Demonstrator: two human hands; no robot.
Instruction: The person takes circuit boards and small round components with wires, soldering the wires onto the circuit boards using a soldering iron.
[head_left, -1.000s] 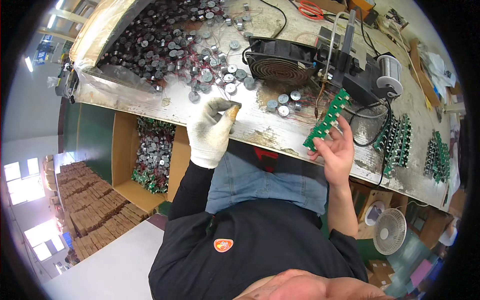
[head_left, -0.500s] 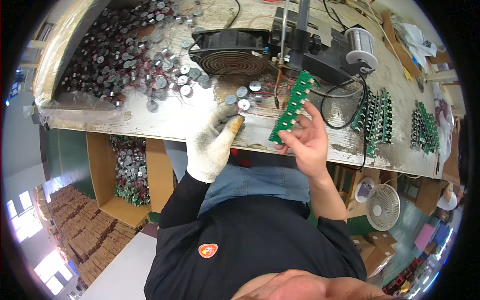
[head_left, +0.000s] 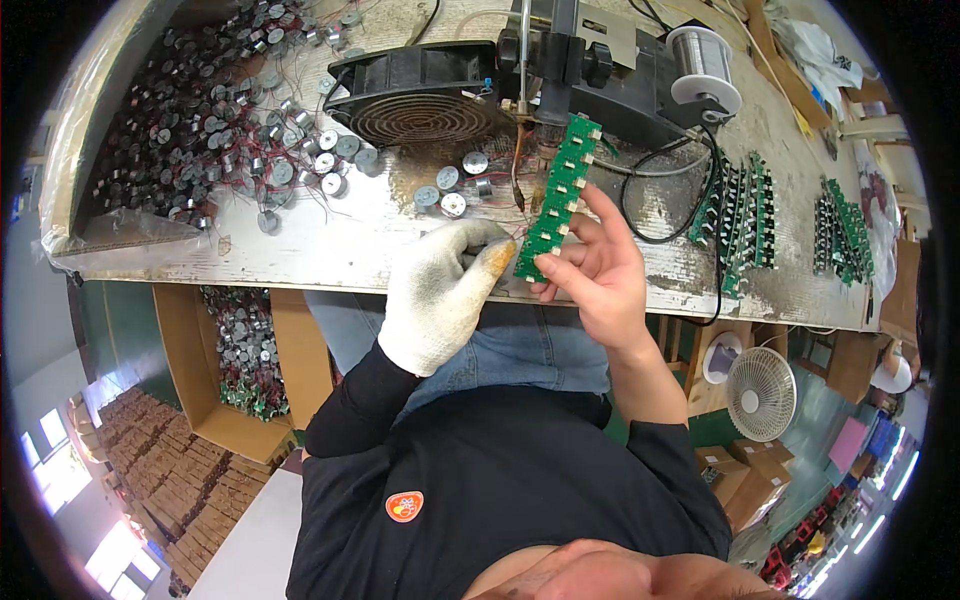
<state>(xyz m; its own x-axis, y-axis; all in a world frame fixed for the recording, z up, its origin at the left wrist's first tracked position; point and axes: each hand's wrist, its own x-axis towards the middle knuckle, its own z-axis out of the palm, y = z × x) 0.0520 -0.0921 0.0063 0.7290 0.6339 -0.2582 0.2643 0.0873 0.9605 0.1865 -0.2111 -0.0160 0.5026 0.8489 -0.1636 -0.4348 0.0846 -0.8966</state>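
My right hand [head_left: 605,275] is bare and pinches a long green circuit board strip [head_left: 560,195] between thumb and fingers. The strip is tilted, its upper end leaning right, with small white connectors along its right edge. My left hand [head_left: 440,285] wears a white glove with a stained thumb tip. Its fingers are closed close to the strip's lower end, and what they hold, if anything, is hidden. Just beyond the glove lie a few small round metal motors [head_left: 452,205] on the worn white table. A soldering tip [head_left: 519,195] hangs just left of the strip's middle.
A black fan [head_left: 420,100] stands behind the motors, beside a black stand holding a solder wire spool [head_left: 703,72]. A heap of wired motors [head_left: 200,130] fills the left side. More green circuit boards [head_left: 740,220] lie at right. Below the table's left is a cardboard box [head_left: 190,370].
My gloved left hand has come closer to the strip's lower end, away from the loose motors. My right hand still holds the strip. The whole view has shifted slightly.
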